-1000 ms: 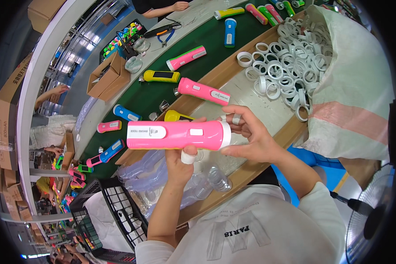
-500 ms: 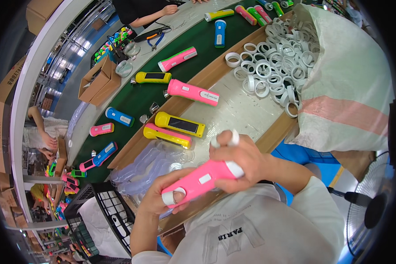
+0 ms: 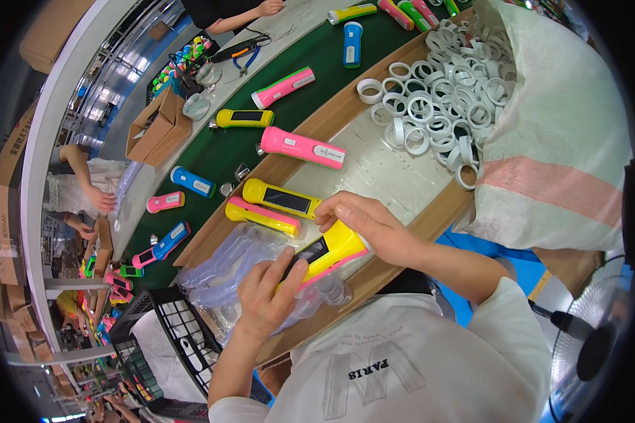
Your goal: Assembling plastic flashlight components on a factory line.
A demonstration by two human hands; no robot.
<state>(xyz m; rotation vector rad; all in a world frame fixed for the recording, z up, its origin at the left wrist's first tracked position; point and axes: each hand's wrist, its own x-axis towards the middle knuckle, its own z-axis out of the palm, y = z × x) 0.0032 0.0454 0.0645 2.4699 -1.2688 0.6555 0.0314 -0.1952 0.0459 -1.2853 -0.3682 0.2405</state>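
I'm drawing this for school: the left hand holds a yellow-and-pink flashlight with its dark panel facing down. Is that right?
Not quite: the dark panel faces up, toward the camera, as the head view shows. The left hand does hold the yellow-and-pink flashlight.

Left hand curled — right hand arched, farther forward.

1 head-worn fisheye looks down closely at the hands.

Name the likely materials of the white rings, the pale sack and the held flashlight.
White rings: probably plastic, smooth and evenly white. Pale sack: likely woven plastic, matte and creased; weave unclear. Held flashlight: apparently hard plastic, glossy highlights on yellow.
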